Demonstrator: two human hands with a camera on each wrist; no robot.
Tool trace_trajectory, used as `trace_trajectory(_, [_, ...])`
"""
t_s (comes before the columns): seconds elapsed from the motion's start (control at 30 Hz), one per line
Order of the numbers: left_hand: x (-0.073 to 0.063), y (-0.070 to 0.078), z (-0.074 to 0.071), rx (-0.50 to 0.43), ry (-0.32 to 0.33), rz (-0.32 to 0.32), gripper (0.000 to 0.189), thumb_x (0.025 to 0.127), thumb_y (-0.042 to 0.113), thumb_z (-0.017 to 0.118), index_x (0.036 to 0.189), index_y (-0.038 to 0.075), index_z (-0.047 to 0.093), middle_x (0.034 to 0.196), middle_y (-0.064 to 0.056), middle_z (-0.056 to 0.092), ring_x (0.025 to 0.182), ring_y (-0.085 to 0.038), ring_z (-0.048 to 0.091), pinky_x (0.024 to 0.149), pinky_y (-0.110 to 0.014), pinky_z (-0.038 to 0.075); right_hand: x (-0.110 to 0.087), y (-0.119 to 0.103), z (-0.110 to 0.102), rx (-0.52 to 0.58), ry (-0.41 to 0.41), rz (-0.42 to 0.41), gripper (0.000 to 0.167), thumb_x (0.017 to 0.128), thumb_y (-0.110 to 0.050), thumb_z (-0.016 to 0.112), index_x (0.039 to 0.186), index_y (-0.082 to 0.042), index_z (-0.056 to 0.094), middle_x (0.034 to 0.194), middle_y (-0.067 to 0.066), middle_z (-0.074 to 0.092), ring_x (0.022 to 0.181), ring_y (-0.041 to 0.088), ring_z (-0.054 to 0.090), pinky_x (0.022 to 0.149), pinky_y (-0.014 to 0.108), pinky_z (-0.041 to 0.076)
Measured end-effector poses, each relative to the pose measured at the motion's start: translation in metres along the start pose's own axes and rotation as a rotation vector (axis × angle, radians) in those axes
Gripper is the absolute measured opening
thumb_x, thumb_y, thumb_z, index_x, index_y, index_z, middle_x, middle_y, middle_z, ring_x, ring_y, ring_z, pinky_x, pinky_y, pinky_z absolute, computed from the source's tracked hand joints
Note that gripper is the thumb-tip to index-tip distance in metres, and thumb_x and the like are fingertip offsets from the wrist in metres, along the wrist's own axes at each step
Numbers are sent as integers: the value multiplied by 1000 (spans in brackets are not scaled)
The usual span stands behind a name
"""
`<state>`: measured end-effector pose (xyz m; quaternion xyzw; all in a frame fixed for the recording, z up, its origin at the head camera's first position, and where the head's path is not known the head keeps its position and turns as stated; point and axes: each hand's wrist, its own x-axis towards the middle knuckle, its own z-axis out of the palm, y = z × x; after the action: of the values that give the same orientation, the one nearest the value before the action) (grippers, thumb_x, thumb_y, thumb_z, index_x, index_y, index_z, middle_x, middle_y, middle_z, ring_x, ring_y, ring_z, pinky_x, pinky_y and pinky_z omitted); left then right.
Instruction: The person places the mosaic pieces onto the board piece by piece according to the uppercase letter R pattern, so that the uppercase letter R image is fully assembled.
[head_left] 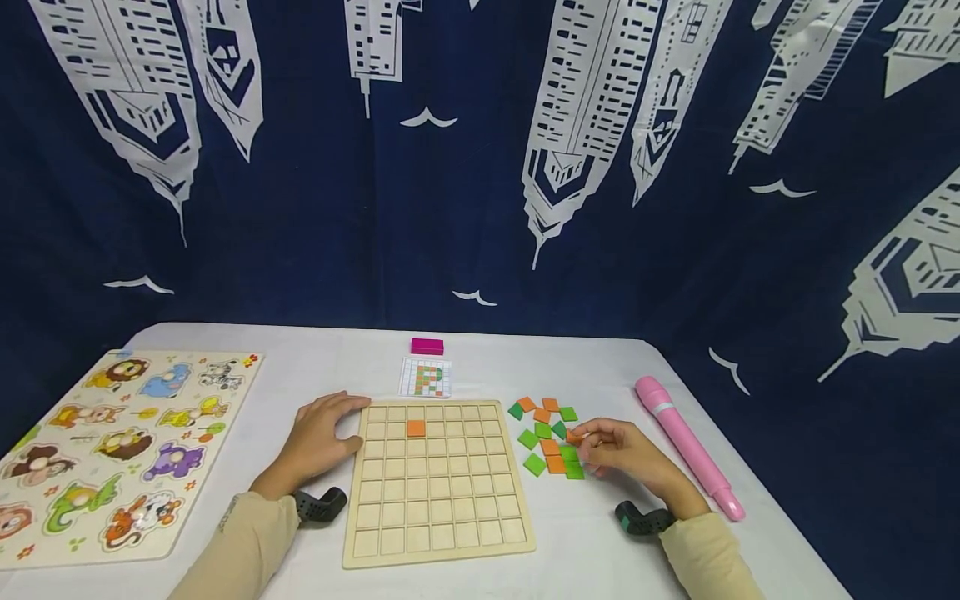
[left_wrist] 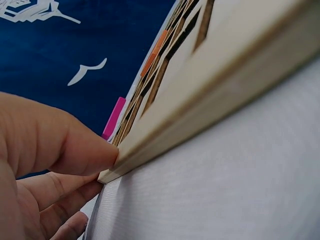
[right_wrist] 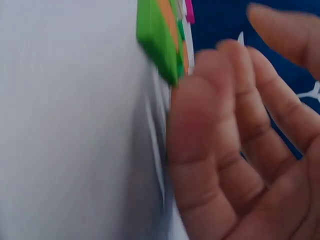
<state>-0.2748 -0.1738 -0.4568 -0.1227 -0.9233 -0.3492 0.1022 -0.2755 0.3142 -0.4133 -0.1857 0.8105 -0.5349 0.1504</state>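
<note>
A wooden grid board lies mid-table, one orange square tile in an upper cell. My left hand rests at the board's upper left edge. The thumb touches that edge in the left wrist view, and the other fingers reach about the corner. To the right of the board, my right hand hovers over loose orange and green tiles, fingertips by an orange tile. In the right wrist view its thumb stands apart from the slightly bent fingers, with no tile seen between; green tiles are beside them.
Behind the board lie a small card with a coloured letter pattern and a magenta block. An animal puzzle board covers the left side. A pink stick-shaped object lies at the right. A dark blue printed cloth hangs behind.
</note>
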Motion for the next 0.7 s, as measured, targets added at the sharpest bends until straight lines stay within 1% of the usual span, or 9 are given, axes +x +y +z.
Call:
trace_trajectory(0.07, [0,1,0,0,-1,-1,58,84,10,72,141,1,68,150,-27,61,150,-50,43,122,-68,24,-2,3,-4,-11,-27,12,42,99,-2,69,132,21,57,98,0,69,81,10,63,70,24,57])
trace_trajectory(0.17, [0,1,0,3,0,-3,58,84,10,72,141,1,68,150,-27,62,150,-50,44,122,-67,24,-3,7,-7,-35,-56,18,39,94,0,72,125,21,60,94,1,67,80,10,61,71,21,54])
trace_trajectory(0.27, [-1,0,0,7,2,-5,58,84,11,72,141,1,68,150,-27,62,150,-50,44,122,-68,25,-4,9,-8,-78,-62,5,32,91,1,76,116,19,65,92,3,66,79,9,61,72,20,52])
trace_trajectory(0.4, [-1,1,0,6,0,-3,58,84,11,72,141,1,68,150,-27,62,149,-50,44,122,-68,25,-4,10,-8,-141,-56,-6,25,89,2,80,109,15,71,89,4,67,77,7,59,71,19,51])
trace_trajectory(0.53, [-2,2,-1,1,-1,2,57,84,11,72,140,1,69,149,-27,62,149,-50,44,122,-68,25,-2,10,-6,-199,-44,-16,24,87,3,82,106,12,72,88,4,65,75,6,58,69,18,50])
trace_trajectory(0.7, [-2,3,-1,-2,-1,1,57,84,11,72,140,1,69,149,-26,62,149,-51,44,122,-68,25,-2,10,-4,-231,-45,-44,25,86,3,83,107,12,71,86,0,63,74,5,56,67,18,49])
